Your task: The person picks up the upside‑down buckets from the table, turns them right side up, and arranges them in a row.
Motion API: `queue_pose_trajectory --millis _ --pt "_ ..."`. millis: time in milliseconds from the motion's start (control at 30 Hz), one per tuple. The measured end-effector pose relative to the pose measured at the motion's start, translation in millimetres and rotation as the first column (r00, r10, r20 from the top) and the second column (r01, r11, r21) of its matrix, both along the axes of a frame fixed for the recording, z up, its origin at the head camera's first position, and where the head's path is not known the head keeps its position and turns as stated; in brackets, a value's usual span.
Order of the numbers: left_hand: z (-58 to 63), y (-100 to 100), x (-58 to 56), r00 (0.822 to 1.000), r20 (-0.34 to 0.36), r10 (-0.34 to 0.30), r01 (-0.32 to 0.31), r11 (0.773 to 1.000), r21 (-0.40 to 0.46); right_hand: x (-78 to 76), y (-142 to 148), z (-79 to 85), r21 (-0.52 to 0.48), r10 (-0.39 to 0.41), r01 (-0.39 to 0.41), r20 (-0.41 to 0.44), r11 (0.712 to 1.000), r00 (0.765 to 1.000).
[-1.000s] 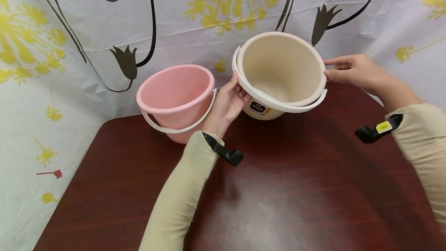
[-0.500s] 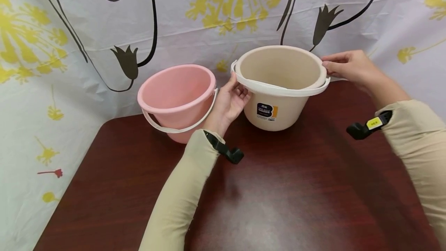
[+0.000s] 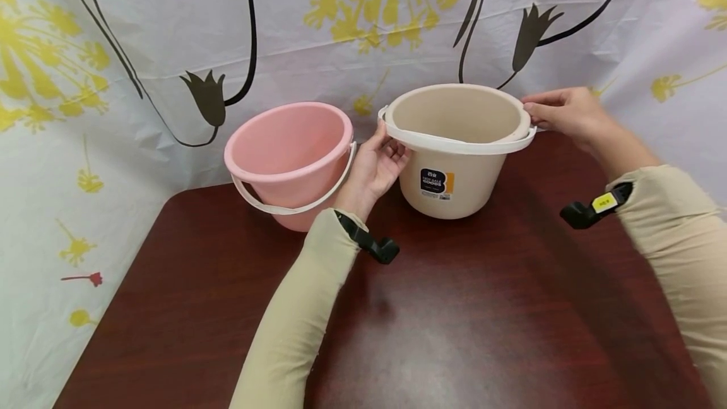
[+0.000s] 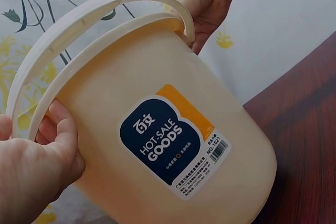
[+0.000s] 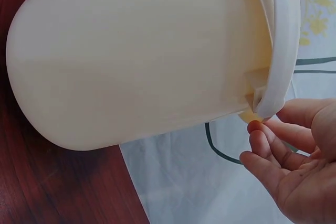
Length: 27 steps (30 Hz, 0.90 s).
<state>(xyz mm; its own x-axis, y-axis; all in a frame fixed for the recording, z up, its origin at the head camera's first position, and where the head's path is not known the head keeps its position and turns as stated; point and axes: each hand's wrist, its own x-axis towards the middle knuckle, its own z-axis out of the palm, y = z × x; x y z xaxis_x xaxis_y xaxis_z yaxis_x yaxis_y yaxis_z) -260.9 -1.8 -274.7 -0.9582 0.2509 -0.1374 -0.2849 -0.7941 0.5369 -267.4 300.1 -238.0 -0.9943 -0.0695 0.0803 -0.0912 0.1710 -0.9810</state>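
Note:
A beige bucket with a dark-blue and orange label stands roughly upright at the back of the table. Its white handle hangs down along the front, just below the rim. My left hand grips the rim on the left side, thumb and curled fingers at the handle's end. On the opposite side, my right hand pinches the rim beside the handle joint, as the right wrist view also shows. Whether the bucket's base rests fully on the table is hard to tell.
Close to the left forearm is a pink bucket with its own white handle lowered. Both buckets are on a dark red-brown table. Behind them hangs a white cloth with yellow and dark flower prints.
The beige bucket, earlier tilted with its mouth toward me, has swung upright, so its label shows fully. My right hand has shifted slightly left with the rim; the left hand keeps its place.

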Motion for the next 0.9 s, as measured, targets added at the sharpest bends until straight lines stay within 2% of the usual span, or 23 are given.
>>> queue_pose_trajectory --millis 433,667,900 --pt "-6.7 -5 -1.4 1.0 0.009 -0.014 0.014 1.0 -0.005 3.0 -2 -5.0 -0.032 0.021 -0.021 -0.015 0.999 1.0" --pt "-9.9 -9 -1.1 1.0 0.006 -0.017 0.017 1.0 -0.004 2.6 -5 -7.2 -0.005 0.013 -0.013 -0.035 1.0 0.999" --pt "-14.4 -11 -0.8 0.999 -0.01 -0.031 0.031 0.999 -0.035 3.0 -2 -8.7 -0.058 0.016 -0.018 -0.029 0.998 0.999"
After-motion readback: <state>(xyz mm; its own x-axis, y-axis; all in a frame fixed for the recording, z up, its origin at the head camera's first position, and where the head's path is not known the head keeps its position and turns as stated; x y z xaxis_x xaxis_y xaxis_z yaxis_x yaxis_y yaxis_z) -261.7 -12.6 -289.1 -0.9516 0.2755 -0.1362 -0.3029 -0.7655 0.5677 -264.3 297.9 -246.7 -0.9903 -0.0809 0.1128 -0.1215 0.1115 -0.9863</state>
